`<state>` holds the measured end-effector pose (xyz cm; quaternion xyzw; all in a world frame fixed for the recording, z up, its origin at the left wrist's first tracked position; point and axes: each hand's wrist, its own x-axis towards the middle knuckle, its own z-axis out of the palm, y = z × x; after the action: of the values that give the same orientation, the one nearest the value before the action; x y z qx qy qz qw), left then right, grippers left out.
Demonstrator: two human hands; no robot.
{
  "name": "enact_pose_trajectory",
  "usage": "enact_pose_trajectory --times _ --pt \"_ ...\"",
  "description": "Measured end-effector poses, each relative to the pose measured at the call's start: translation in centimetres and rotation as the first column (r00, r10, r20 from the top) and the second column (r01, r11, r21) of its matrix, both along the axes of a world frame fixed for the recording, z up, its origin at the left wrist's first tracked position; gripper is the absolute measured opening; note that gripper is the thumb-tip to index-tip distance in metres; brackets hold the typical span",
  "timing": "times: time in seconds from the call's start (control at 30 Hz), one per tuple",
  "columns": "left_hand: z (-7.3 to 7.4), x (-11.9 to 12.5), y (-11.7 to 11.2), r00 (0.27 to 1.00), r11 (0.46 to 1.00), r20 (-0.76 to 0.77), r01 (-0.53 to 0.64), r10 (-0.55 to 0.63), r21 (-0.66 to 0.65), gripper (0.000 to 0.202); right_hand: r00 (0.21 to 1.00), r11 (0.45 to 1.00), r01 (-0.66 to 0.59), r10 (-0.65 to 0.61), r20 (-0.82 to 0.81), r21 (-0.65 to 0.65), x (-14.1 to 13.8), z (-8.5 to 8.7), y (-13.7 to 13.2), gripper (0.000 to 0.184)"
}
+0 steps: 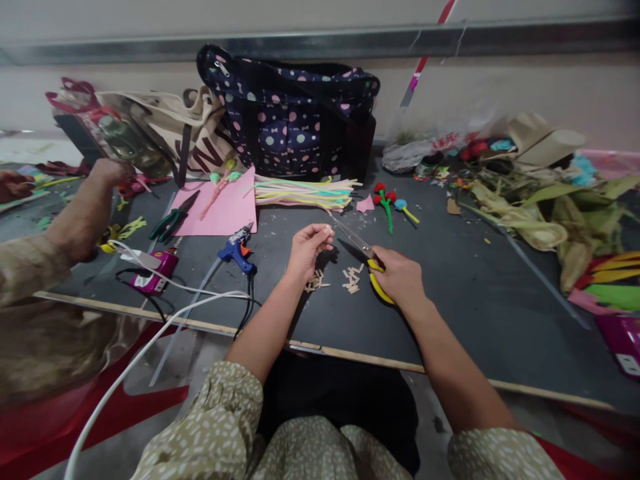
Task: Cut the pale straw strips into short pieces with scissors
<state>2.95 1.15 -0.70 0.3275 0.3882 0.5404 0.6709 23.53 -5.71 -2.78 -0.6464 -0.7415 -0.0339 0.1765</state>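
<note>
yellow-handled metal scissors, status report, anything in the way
Right hand holding yellow-handled metal scissors. Left hand pinched near their tips, contents unclear. Short tan pieces: two piles nearby. Blue glue gun left, not obstructing.

I see yellow-handled scissors (369,252), beige clippings (353,289), a pink sheet (235,212), a navy bag (293,127) with pink spots.

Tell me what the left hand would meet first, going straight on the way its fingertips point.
The left hand would most likely meet the blades of the scissors first; the right hand holds them just ahead of it. Depth is unclear from this one view.
</note>
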Motion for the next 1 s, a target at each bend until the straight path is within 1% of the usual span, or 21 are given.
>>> enact_pose_trajectory --times 0.07,0.17,0.3,0.47,0.67,0.8,1.0 --pt "-0.04 -0.05 0.00 1.000 1.000 0.004 -0.001 0.001 0.007 0.028 0.998 0.998 0.054 -0.054 0.022 -0.012 0.24 0.21 0.10 0.025" --pt "-0.11 -0.09 0.00 1.000 1.000 0.012 0.002 -0.002 0.004 0.028 0.997 0.997 0.075 -0.075 0.010 -0.022 0.57 0.28 0.20 0.030" --pt "-0.16 -0.11 0.04 1.000 1.000 0.013 0.008 -0.008 -0.008 0.030 0.997 1.000 0.014 -0.014 -0.076 0.001 0.55 -0.02 0.26 0.032" --pt "-0.06 -0.14 0.07 0.999 1.000 0.043 -0.016 0.016 0.002 0.035 0.996 0.999 -0.041 0.043 -0.083 0.021 0.02 -0.03 0.16 0.031" --pt "-0.04 -0.09 0.10 0.997 1.000 0.071 0.004 -0.004 -0.001 0.032 0.997 0.999 -0.041 0.043 -0.059 0.035 -0.19 0.17 -0.02 0.031" --pt "-0.11 -0.07 0.11 0.997 1.000 0.072 0.013 -0.012 -0.008 0.033 0.998 0.999 -0.037 0.038 -0.041 0.023 -0.19 0.20 -0.07 0.029" --pt "-0.02 -0.07 0.09 0.997 1.000 0.075 0.009 -0.008 -0.012 0.032 0.999 0.999 -0.033 0.034 -0.028 0.022 -0.01 0.10 -0.03 0.031"
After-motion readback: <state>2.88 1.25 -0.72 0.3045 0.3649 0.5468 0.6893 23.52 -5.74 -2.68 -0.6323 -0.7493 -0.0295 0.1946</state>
